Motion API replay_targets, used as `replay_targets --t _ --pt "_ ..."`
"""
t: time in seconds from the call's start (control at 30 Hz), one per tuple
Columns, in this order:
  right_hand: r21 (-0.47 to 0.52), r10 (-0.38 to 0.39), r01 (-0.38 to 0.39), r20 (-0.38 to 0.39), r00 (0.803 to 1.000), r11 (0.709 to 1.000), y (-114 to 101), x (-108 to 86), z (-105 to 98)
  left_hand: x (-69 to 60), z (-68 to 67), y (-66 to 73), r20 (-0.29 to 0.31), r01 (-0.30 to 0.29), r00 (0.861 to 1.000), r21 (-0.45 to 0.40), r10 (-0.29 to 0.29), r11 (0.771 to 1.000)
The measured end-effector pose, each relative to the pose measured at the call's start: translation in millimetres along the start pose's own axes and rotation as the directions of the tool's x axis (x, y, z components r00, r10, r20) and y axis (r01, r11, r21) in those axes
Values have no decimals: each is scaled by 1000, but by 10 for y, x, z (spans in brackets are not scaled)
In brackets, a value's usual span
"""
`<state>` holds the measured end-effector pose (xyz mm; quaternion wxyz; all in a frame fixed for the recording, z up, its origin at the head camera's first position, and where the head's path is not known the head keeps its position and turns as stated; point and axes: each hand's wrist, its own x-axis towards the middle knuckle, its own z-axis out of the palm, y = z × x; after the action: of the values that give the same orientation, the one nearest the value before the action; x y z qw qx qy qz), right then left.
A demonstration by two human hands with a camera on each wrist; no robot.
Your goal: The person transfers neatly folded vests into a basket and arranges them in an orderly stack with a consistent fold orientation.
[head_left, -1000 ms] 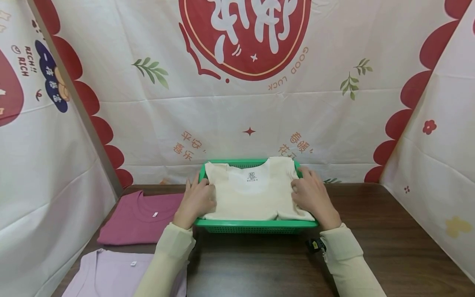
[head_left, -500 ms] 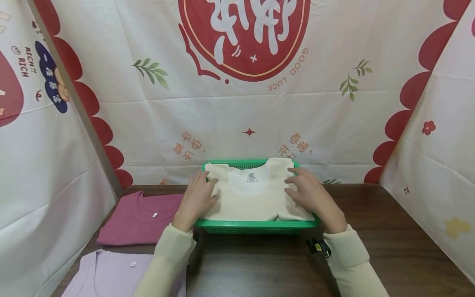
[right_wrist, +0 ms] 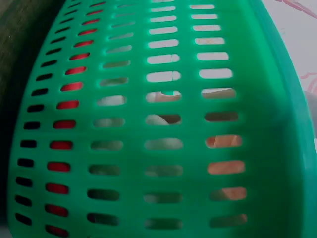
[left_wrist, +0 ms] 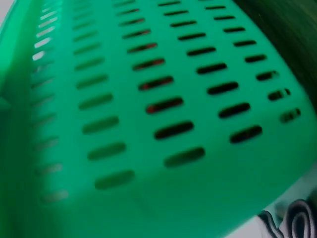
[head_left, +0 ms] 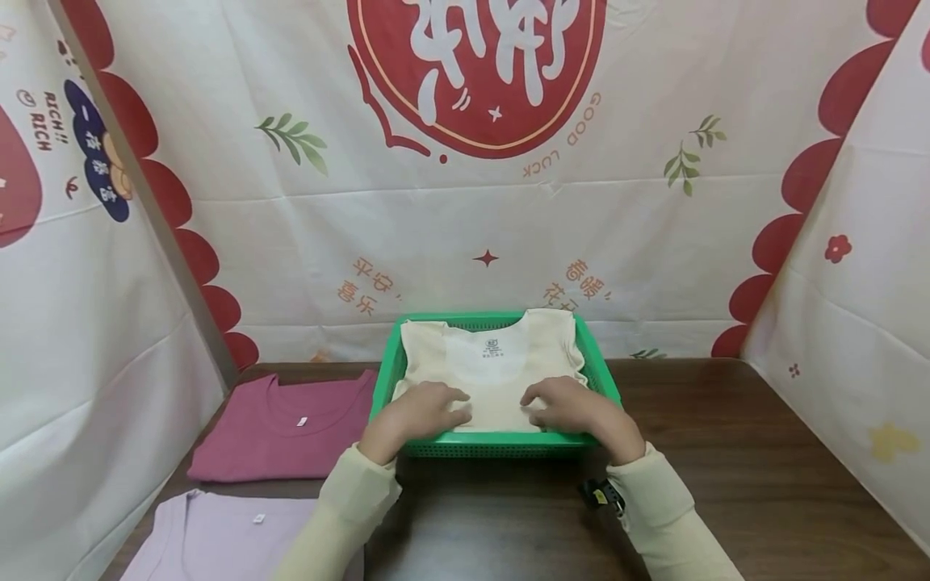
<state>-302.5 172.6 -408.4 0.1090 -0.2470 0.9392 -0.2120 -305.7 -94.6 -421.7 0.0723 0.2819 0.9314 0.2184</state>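
Observation:
A cream folded shirt with a printed neck label lies in a green slotted plastic basket. My left hand reaches over the basket's front left part, its fingertips on or just above the shirt's lower edge. Mirroring it on the right, my right hand has loosely bent fingers over the lower right of the shirt. Neither hand appears to grip the cloth. Both wrist views are filled by the slotted green basket wall, also the basket wall on the right, which largely hides the fingers.
A folded magenta shirt lies left of the basket on the brown wooden table. Nearer is a folded lilac shirt. Printed white cloth hangs behind and at both sides.
Both hands have left the basket's sides and come nearer and inward, to the shirt's front edge. Their earlier curled fingers have loosened. The basket stays in place, its side rims now showing.

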Motion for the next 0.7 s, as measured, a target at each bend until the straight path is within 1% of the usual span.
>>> replay_targets --t 0.07,0.13,0.27,0.37,0.57,0.7 --pt "4 2 -2 9 1000 1000 -1 -8 2 2 -6 -19 33 16 999 -12 -16 1000" --pt "16 8 -8 11 1000 1000 4 -12 -1 3 -15 -30 48 34 998 -22 -33 999" --pt "36 10 -10 6 1000 999 1 -12 -13 3 -32 -43 41 29 999 -25 -28 999" --pt "39 11 -11 0 1000 999 -20 -17 -10 -13 -57 -43 28 6 1000 -13 -6 1000" --pt "56 29 -30 21 999 998 -63 -28 17 -77 -134 4 27 -29 999 -9 30 1000" --pt "35 18 -18 -17 1000 999 -78 -32 4 -120 -171 55 15 -19 1000 -11 20 1000"
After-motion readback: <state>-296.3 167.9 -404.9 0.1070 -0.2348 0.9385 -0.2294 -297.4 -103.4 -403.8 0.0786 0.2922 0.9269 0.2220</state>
